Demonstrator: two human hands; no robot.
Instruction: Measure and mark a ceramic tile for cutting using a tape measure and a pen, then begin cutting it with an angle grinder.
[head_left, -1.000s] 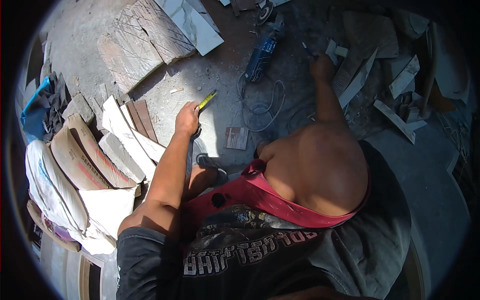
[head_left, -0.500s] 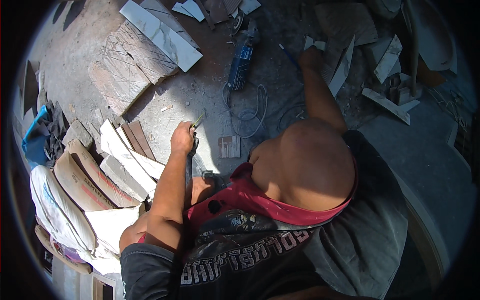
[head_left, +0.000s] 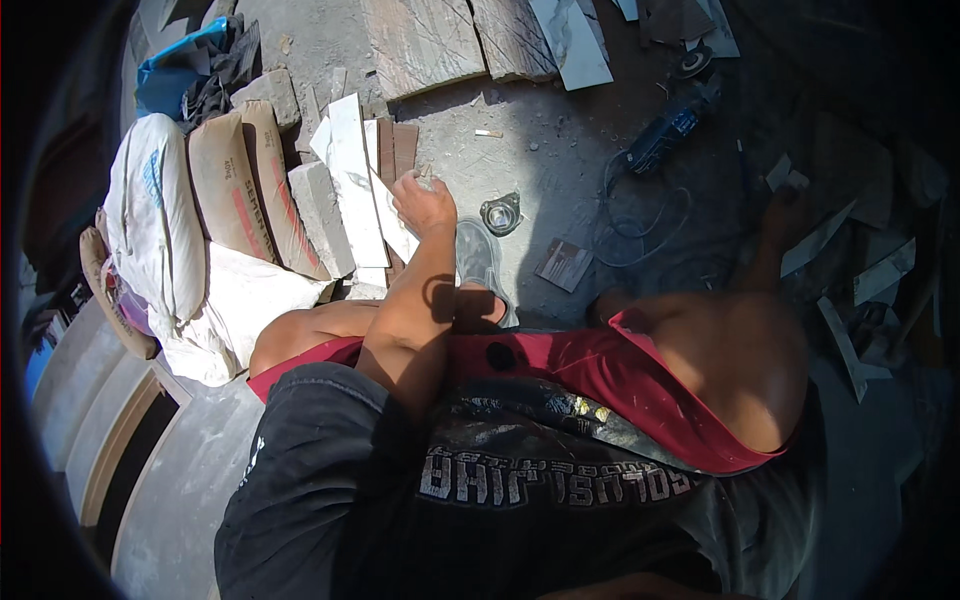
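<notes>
My left hand [head_left: 425,203] is closed above the floor, beside white and brown tile strips. Something small and pale shows at its fingertips, too unclear to name. Right of it, a rounded black-and-grey case [head_left: 500,214], like a tape measure, lies on the floor by my grey shoe [head_left: 480,255]. In shadow at the right, my right hand [head_left: 786,208] has its fingers closed at a small white tile piece [head_left: 779,172]. A blue pencil-like stick [head_left: 741,150] lies left of that hand. A small brown patterned tile [head_left: 564,264] rests between my feet.
A blue angle grinder [head_left: 660,138] with a looped pale cord [head_left: 640,255] lies ahead. Stone slabs [head_left: 425,45] and white marbled tile [head_left: 572,45] are beyond. Cement bags [head_left: 228,185] and a white sack [head_left: 155,220] stand left. Tile offcuts [head_left: 885,272] lie right.
My view has turned right-to-left, shifting the scene. The yellow-green strip in my left hand no longer shows; a rounded case is now visible on the floor. My right hand stays at the white tile piece.
</notes>
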